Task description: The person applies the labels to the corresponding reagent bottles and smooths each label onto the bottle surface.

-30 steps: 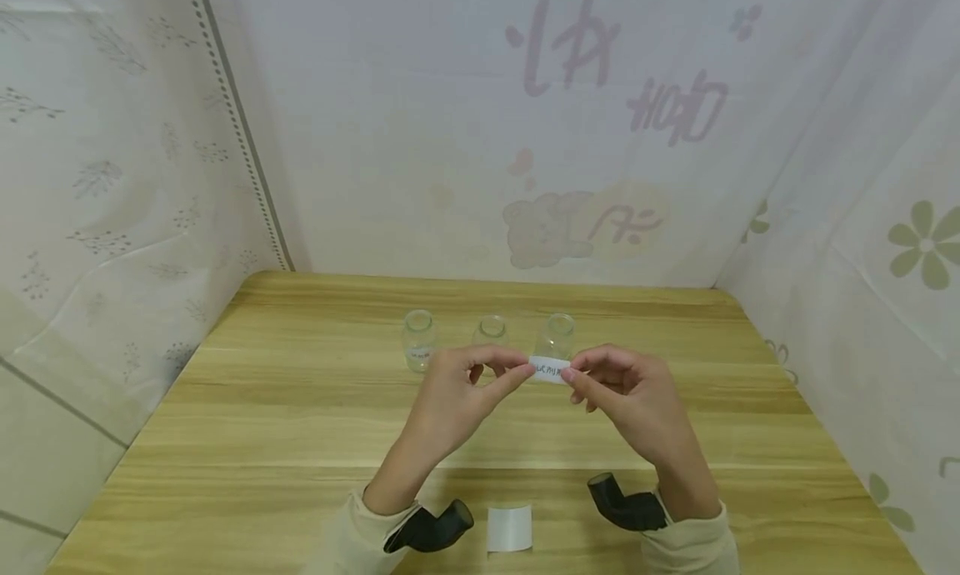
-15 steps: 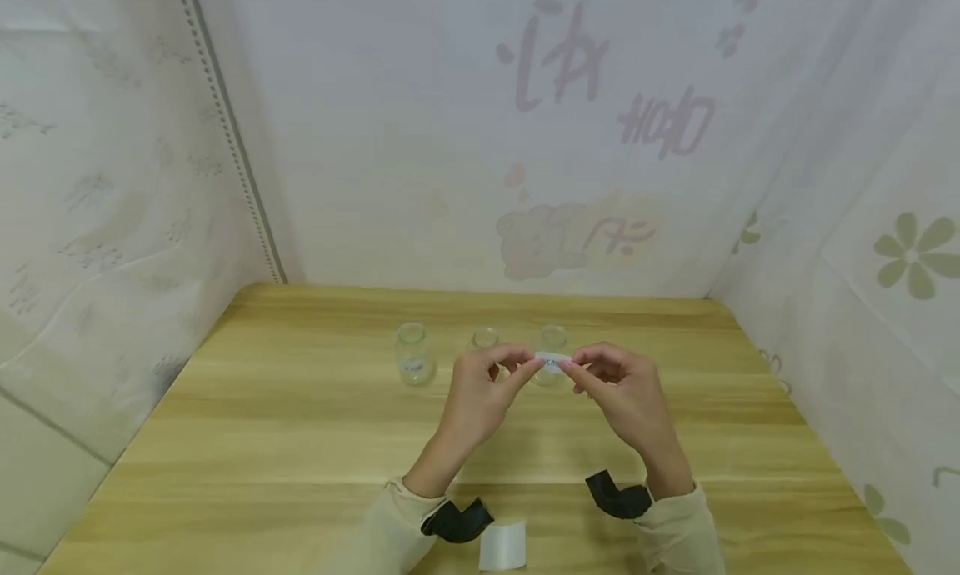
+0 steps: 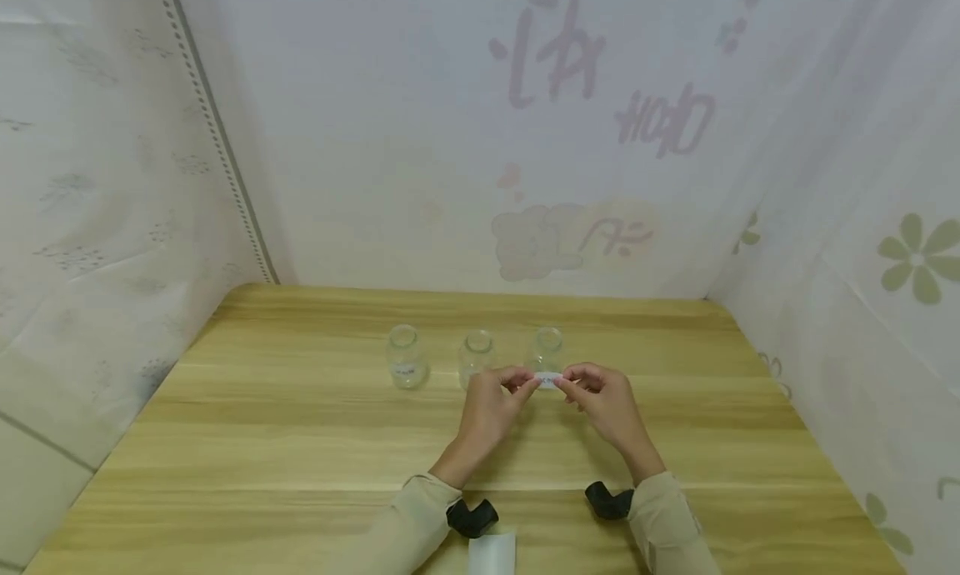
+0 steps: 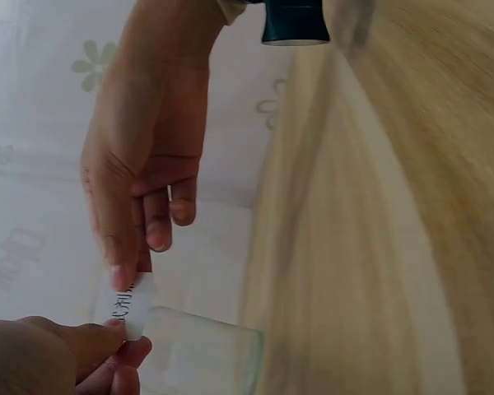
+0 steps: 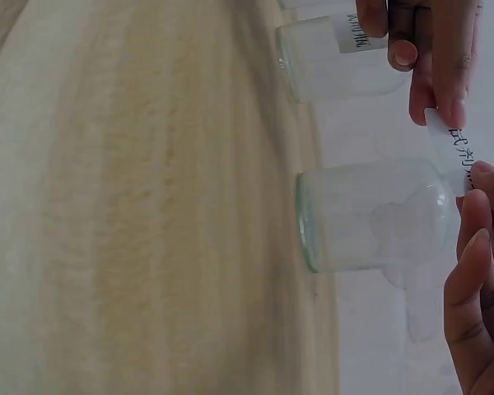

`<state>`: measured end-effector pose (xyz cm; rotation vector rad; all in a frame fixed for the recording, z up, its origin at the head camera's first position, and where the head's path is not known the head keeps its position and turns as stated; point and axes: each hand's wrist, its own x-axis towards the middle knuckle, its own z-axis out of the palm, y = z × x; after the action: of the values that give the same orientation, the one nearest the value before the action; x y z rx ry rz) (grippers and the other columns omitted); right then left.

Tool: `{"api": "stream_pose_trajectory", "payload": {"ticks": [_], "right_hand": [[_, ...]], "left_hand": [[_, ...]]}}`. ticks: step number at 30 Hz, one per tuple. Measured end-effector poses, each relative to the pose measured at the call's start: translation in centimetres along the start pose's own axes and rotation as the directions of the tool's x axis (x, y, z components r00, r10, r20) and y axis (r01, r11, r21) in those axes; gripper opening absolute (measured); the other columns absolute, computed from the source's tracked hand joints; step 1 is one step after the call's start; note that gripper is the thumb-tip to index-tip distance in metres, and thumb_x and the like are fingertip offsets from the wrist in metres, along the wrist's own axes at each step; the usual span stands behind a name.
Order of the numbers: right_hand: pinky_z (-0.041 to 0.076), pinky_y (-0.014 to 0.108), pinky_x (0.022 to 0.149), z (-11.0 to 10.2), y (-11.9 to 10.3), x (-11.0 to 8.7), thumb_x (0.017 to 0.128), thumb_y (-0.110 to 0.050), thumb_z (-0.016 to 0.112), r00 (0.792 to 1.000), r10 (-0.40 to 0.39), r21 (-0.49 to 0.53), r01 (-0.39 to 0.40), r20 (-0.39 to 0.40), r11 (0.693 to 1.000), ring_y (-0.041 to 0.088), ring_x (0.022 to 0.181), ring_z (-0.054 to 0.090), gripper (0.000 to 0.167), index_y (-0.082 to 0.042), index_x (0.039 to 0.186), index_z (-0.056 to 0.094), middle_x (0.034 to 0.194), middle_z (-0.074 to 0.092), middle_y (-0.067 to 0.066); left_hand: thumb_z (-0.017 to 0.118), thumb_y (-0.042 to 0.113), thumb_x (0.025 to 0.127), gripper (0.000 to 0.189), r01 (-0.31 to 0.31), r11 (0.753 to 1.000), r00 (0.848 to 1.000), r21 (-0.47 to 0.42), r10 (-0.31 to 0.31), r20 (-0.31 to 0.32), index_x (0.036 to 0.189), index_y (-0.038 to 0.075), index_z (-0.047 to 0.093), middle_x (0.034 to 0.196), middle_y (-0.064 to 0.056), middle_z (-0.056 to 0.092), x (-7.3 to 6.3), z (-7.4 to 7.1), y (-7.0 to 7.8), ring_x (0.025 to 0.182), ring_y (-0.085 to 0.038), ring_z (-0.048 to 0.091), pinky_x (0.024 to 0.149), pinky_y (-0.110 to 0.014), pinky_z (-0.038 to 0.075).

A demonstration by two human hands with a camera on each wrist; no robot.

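Thumb and fingers of my left hand [image 3: 487,408] pinch the left end of a small white paper label [image 3: 547,380] with dark handwriting. At its other end, my right hand [image 3: 609,404] pinches it the same way. The label is held level, just in front of a clear glass jar [image 3: 549,346], the rightmost of three; whether they touch I cannot tell. That jar [image 5: 370,216] stands upright and bears no label that I can see in the right wrist view. To the left, the middle jar [image 5: 333,62] carries a written label, and so does the leftmost jar [image 3: 406,358].
A white sheet [image 3: 492,554] lies at the front of the wooden table [image 3: 300,442]. Dark curved mounts sit at both wrists, the left mount [image 3: 472,518] close to the sheet. Patterned cloth [image 3: 390,142] hangs behind the table and along both sides.
Both hands have moved forward with the label, bringing it lower against the rightmost jar. The label has turned from facing up at the head camera to a thin strip. The jars stay put.
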<state>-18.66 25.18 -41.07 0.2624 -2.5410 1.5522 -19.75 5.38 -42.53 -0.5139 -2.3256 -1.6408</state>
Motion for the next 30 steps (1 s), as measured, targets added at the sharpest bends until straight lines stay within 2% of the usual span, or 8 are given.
{"api": "stream_pose_trajectory", "payload": {"ticks": [4, 7, 11, 15, 18, 20, 24, 30], "right_hand": [[0.056, 0.035, 0.059, 0.2, 0.7, 0.4, 0.096, -0.016, 0.076, 1.000, 0.014, 0.008, -0.014, 0.005, 1.000, 0.029, 0.065, 0.063, 0.016, 0.000, 0.098, 0.075, 0.081, 0.070, 0.020], [0.055, 0.032, 0.058, 0.4, 1.0, 0.4, 0.095, -0.019, 0.078, 0.999, 0.048, 0.002, -0.048, -0.009, 0.999, 0.031, 0.065, 0.062, 0.016, -0.002, 0.096, 0.075, 0.080, 0.070, 0.018], [0.055, 0.032, 0.056, 0.6, 1.3, 0.4, 0.093, -0.019, 0.080, 0.995, 0.090, -0.012, -0.091, -0.042, 0.996, 0.033, 0.064, 0.064, 0.016, -0.004, 0.094, 0.076, 0.081, 0.071, 0.018], [0.058, 0.035, 0.059, 0.8, 1.3, 0.4, 0.092, -0.016, 0.081, 0.993, 0.097, -0.014, -0.098, -0.068, 0.995, 0.033, 0.070, 0.067, 0.013, -0.004, 0.093, 0.076, 0.113, 0.072, 0.019], [0.060, 0.038, 0.061, 0.7, 1.2, 0.5, 0.092, -0.014, 0.081, 0.993, 0.093, 0.003, -0.093, -0.068, 0.996, 0.034, 0.076, 0.069, 0.013, -0.002, 0.093, 0.076, 0.140, 0.061, 0.018], [0.061, 0.038, 0.063, 0.7, 1.3, 0.7, 0.092, -0.014, 0.081, 0.994, 0.095, 0.022, -0.094, -0.060, 0.995, 0.035, 0.077, 0.071, 0.014, -0.001, 0.094, 0.076, 0.147, 0.057, 0.019], [0.061, 0.038, 0.063, 0.7, 1.6, 0.9, 0.092, -0.014, 0.081, 0.993, 0.104, 0.051, -0.101, -0.052, 0.994, 0.036, 0.076, 0.073, 0.014, 0.000, 0.094, 0.077, 0.148, 0.057, 0.018], [0.061, 0.036, 0.062, 0.8, 1.8, 1.1, 0.090, -0.012, 0.082, 0.993, 0.096, 0.057, -0.092, -0.074, 0.994, 0.035, 0.073, 0.073, 0.013, 0.000, 0.094, 0.079, 0.141, 0.063, 0.015]], "left_hand": [[0.079, 0.012, 0.093, 0.012, 0.008, 1.000, 1.000, 0.010, -0.008, -0.027, 0.094, 0.001, 0.080, 0.081, -0.005, 0.076, 0.1, 0.5, -0.6, 0.062, -0.006, 0.055, 0.049, -0.017, 0.038], [0.079, 0.012, 0.093, 0.010, 0.013, 1.000, 0.999, 0.012, -0.012, -0.033, 0.093, 0.002, 0.080, 0.082, -0.007, 0.075, 0.2, 0.7, -1.0, 0.058, -0.007, 0.052, 0.046, -0.017, 0.034], [0.079, 0.010, 0.093, 0.008, -0.001, 1.000, 0.999, -0.001, 0.001, -0.042, 0.090, 0.003, 0.079, 0.100, -0.016, 0.076, 0.1, 1.2, -1.6, 0.063, -0.010, 0.059, 0.052, -0.017, 0.043], [0.078, 0.008, 0.093, 0.007, -0.027, 1.000, 0.998, -0.007, 0.026, -0.050, 0.091, 0.002, 0.075, 0.123, -0.023, 0.070, 0.1, 1.6, -1.9, 0.074, -0.017, 0.067, 0.064, -0.022, 0.054], [0.076, 0.007, 0.094, 0.006, -0.042, 0.999, 0.998, -0.005, 0.041, -0.055, 0.093, 0.003, 0.073, 0.129, -0.023, 0.068, 0.2, 1.9, -2.1, 0.077, -0.021, 0.068, 0.069, -0.025, 0.056], [0.076, 0.007, 0.095, 0.006, -0.042, 0.999, 0.997, -0.004, 0.042, -0.060, 0.094, 0.003, 0.071, 0.131, -0.022, 0.067, 0.3, 2.0, -2.3, 0.079, -0.021, 0.069, 0.070, -0.026, 0.057], [0.073, 0.008, 0.097, 0.005, -0.023, 1.000, 0.999, -0.014, 0.023, -0.040, 0.096, 0.004, 0.070, 0.136, -0.021, 0.065, 0.3, 2.1, -2.6, 0.082, -0.022, 0.070, 0.071, -0.026, 0.056], [0.067, 0.009, 0.101, 0.008, 0.013, 0.997, 1.000, -0.077, -0.011, 0.028, 0.101, 0.001, 0.066, 0.142, -0.024, 0.059, 0.3, 2.3, -2.9, 0.079, -0.025, 0.073, 0.069, -0.024, 0.057]]}}
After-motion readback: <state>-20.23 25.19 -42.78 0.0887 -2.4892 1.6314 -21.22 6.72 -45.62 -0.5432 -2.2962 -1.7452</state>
